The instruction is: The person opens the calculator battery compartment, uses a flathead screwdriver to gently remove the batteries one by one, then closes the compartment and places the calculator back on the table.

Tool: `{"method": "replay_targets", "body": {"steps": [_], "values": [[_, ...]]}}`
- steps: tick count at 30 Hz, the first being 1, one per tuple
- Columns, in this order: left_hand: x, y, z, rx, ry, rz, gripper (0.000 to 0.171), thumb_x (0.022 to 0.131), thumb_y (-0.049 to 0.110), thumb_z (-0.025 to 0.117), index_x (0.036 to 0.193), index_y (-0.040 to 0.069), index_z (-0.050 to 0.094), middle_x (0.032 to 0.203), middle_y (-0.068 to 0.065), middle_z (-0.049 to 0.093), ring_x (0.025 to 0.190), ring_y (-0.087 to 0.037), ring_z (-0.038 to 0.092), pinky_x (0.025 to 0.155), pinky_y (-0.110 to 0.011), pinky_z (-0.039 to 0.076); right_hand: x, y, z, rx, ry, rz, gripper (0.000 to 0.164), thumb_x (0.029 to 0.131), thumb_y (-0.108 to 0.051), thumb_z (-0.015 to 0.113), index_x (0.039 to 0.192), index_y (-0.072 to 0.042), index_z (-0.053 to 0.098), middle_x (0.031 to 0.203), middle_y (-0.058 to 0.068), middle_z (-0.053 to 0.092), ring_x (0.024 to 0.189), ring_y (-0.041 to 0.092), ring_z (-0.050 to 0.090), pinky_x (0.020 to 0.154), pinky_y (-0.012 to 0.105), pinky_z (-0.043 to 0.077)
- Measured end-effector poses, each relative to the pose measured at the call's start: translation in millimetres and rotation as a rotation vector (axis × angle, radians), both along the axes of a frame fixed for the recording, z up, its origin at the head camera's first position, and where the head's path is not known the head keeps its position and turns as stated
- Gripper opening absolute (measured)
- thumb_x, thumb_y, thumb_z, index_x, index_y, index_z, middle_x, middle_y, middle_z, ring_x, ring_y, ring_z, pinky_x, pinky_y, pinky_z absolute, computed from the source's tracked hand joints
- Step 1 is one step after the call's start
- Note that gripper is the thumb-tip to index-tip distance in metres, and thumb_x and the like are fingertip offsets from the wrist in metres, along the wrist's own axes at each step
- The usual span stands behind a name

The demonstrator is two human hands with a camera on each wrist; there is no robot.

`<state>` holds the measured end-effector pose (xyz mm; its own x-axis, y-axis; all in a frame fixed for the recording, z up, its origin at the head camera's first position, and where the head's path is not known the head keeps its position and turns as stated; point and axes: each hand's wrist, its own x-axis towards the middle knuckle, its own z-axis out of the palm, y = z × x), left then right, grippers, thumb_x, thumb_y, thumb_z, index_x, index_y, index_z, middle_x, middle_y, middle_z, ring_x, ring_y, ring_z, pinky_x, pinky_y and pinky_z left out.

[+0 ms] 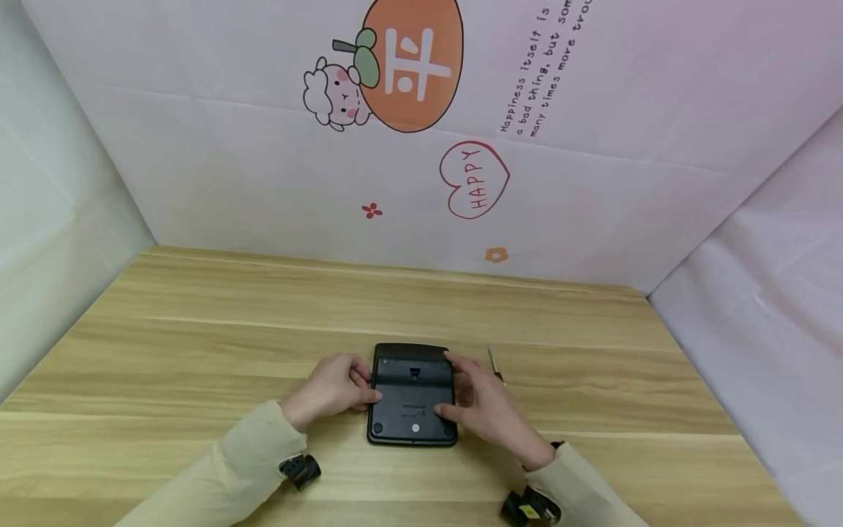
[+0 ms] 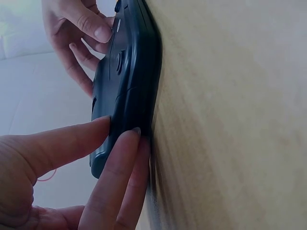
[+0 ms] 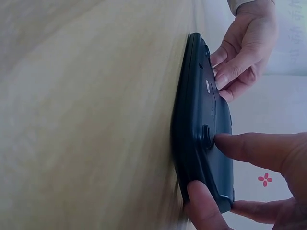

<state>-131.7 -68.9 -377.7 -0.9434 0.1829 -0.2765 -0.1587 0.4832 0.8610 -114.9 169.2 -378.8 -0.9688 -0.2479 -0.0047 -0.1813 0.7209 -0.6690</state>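
Observation:
A black desk calculator (image 1: 411,406) lies back side up on the wooden table, showing round rubber feet, a small label and a recessed band near its far end. My left hand (image 1: 336,384) pinches its left edge, thumb on the back and fingertips against the side. Along the right edge, my right hand (image 1: 487,406) holds it with the thumb on the back and the other fingers spread along the side and far corner. In the left wrist view the calculator's side (image 2: 139,72) sits close to the table. Its front face is hidden.
A small screwdriver (image 1: 493,360) with a metal shaft lies just beyond my right hand, its handle partly hidden. The wooden table (image 1: 230,329) ends at a printed white backdrop (image 1: 263,183), with white cloth on both sides.

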Motion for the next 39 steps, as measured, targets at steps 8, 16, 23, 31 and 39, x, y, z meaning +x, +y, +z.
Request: {"method": "replay_targets", "body": {"steps": [8, 16, 23, 31, 39], "values": [[-0.6, 0.2, 1.5, 0.002, 0.001, -0.007, 0.024, 0.075, 0.000, 0.078, 0.091, -0.003, 0.059, 0.074, -0.009, 0.061, 0.058, -0.015, 0.064, 0.058, -0.030, 0.055, -1.5, -3.3, 0.2, 0.101, 0.029, 0.000, 0.077, 0.072, -0.020, 0.085, 0.140, -0.010, 0.049, 0.129, 0.013, 0.053, 0.098, 0.021, 0.056, 0.083, 0.042, 0.048], [-0.2, 0.5, 2.7, -0.037, 0.033, 0.003, 0.028, 0.074, 0.001, 0.079, 0.094, -0.002, 0.060, 0.073, -0.007, 0.061, 0.058, -0.014, 0.062, 0.057, -0.028, 0.053, -1.5, -4.9, 3.4, 0.119, 0.030, 0.017, 0.077, 0.071, -0.020, 0.086, 0.139, -0.011, 0.051, 0.125, 0.013, 0.053, 0.091, 0.018, 0.055, 0.076, 0.036, 0.046], [0.7, 1.2, 4.6, -0.121, 0.155, -0.025, 0.038, 0.072, 0.006, 0.081, 0.103, 0.001, 0.060, 0.084, -0.006, 0.061, 0.069, -0.014, 0.056, 0.062, -0.027, 0.047, -1.8, -5.1, 4.7, 0.109, 0.012, 0.013, 0.076, 0.071, -0.020, 0.085, 0.138, -0.011, 0.051, 0.123, 0.011, 0.053, 0.088, 0.016, 0.055, 0.071, 0.032, 0.044], [-0.9, 6.1, 3.7, -0.206, 0.336, -0.034, 0.033, 0.079, 0.014, 0.078, 0.106, 0.006, 0.061, 0.102, -0.007, 0.061, 0.092, -0.021, 0.058, 0.082, -0.039, 0.048, -2.3, -4.3, 3.6, 0.105, 0.000, 0.013, 0.076, 0.072, -0.019, 0.085, 0.139, -0.011, 0.050, 0.123, 0.011, 0.053, 0.090, 0.016, 0.057, 0.073, 0.033, 0.046], [-3.7, 14.1, 3.8, -0.228, 0.503, -0.124, 0.017, 0.082, 0.010, 0.075, 0.097, 0.008, 0.067, 0.105, -0.008, 0.064, 0.099, -0.026, 0.059, 0.087, -0.042, 0.047, -2.2, -3.2, 2.7, 0.099, -0.003, 0.008, 0.076, 0.072, -0.020, 0.085, 0.139, -0.012, 0.050, 0.123, 0.009, 0.053, 0.091, 0.016, 0.057, 0.074, 0.034, 0.047]]}}
